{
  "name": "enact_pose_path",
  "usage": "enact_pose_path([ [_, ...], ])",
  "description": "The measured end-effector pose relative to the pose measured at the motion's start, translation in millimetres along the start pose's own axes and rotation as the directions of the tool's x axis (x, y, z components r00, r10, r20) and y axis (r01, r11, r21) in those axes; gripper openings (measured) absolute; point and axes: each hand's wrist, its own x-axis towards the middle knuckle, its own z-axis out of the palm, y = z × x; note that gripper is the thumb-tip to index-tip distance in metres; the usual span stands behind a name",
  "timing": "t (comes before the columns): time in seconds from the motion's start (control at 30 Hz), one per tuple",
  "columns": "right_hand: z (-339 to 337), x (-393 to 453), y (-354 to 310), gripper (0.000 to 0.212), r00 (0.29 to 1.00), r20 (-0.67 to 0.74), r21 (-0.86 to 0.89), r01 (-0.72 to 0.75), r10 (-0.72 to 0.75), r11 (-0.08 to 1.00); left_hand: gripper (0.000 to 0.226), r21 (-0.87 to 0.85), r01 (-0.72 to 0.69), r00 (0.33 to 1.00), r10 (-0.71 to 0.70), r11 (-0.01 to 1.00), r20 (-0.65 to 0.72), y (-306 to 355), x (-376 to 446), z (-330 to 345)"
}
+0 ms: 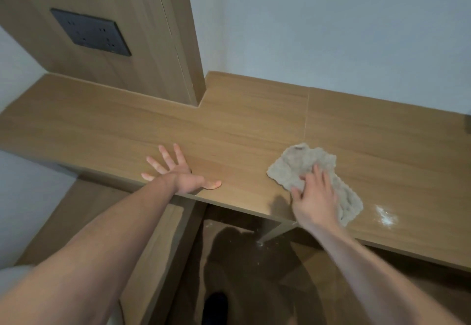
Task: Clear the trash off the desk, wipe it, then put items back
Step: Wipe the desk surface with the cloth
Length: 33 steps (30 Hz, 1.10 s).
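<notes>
Wood-grain laminate covers the bench (242, 126), an L-shaped top that runs from the left wall to the right edge of the view, with a pale seam crossing it right of centre. A person leans over its near edge with 2 bare forearms reaching in from below. The left hand (182, 175) lies flat on the bench close to the near edge, palm down, fingers straight and spread wide, holding nothing. The right hand (314, 196) presses down on a crumpled grey cloth (305, 164) that sits on the bench right of centre, near the front edge; the fingers are laid over the cloth and bent slightly into its folds, though whether they pinch the fabric cannot be told. The cloth spreads out beyond the hand on its far side and to the right. Just right of the cloth, near the front edge, a small patch of white powder (386, 216) lies on the bench, apart from the hand. On the far left, a wooden panel (127, 31) rises from the bench and carries a dark socket plate (90, 31). White walls stand behind. Below the bench, a dark brown floor (254, 261) shows a few white specks.
</notes>
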Motion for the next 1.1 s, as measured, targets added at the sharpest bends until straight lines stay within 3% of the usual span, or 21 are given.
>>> enact_pose_path([
  [0.07,27.9,-31.5,-12.2,0.054,0.998,-0.040,-0.077,0.043,-0.047,0.996,0.169,0.001,-0.003,1.000,0.003,1.000,-0.003,0.7,0.2,0.8],
  [0.23,43.7,-88.5,-39.0,0.028,0.959,0.036,0.077,0.278,-0.281,0.958,0.171,-0.010,0.033,0.999,-0.033,0.999,-0.008,2.2,-1.4,3.1],
  [0.33,1.2,-60.8,-35.2,0.050,0.960,0.093,0.316,0.224,-0.264,0.922,0.172,-0.007,0.022,1.000,-0.022,1.000,-0.004,2.2,2.6,1.9],
  [0.4,-31.3,-23.6,-23.4,0.048,0.980,0.060,0.358,0.155,-0.188,0.921,0.172,-0.010,0.016,1.000,-0.016,1.000,-0.007,2.3,4.1,1.2],
  [0.5,-63.6,27.3,-9.6,0.041,0.990,0.001,0.280,0.135,-0.141,0.950,0.171,0.002,0.016,1.000,-0.016,1.000,-0.007,1.4,4.0,1.8],
  [0.6,-40.3,33.4,-8.5,0.047,0.976,0.212,0.118,0.034,-0.058,0.992,0.170,0.001,0.006,1.000,-0.006,1.000,-0.003,0.6,3.3,2.2],
  [0.67,-6.4,10.7,-15.6,0.054,0.973,0.193,-0.037,0.138,-0.129,0.990,0.172,0.003,0.001,1.000,-0.001,1.000,0.007,0.3,3.4,1.8],
  [0.77,20.8,-40.7,-31.0,0.048,0.946,0.104,-0.078,0.316,-0.308,0.945,0.174,-0.003,0.010,1.000,-0.010,1.000,0.012,1.9,2.6,1.2],
  [0.87,23.7,-69.2,-29.6,0.047,0.861,0.201,-0.099,0.492,-0.466,0.865,0.175,-0.001,0.014,1.000,-0.014,1.000,0.009,4.1,0.4,1.9],
  [0.97,-3.9,-46.5,-26.0,0.053,0.886,0.224,0.120,0.388,-0.405,0.914,0.176,0.002,0.016,1.000,-0.016,1.000,0.012,4.3,-0.1,1.3],
  [1.03,-36.0,-15.2,-32.3,0.038,0.944,0.177,0.248,0.231,-0.279,0.941,0.176,-0.009,0.010,1.000,-0.010,1.000,0.020,4.1,0.4,-0.6],
  [1.1,-67.9,24.3,-35.4,0.029,0.979,0.086,0.262,0.156,-0.184,0.952,0.176,-0.010,0.003,1.000,-0.003,1.000,0.023,3.9,1.2,-1.4],
])
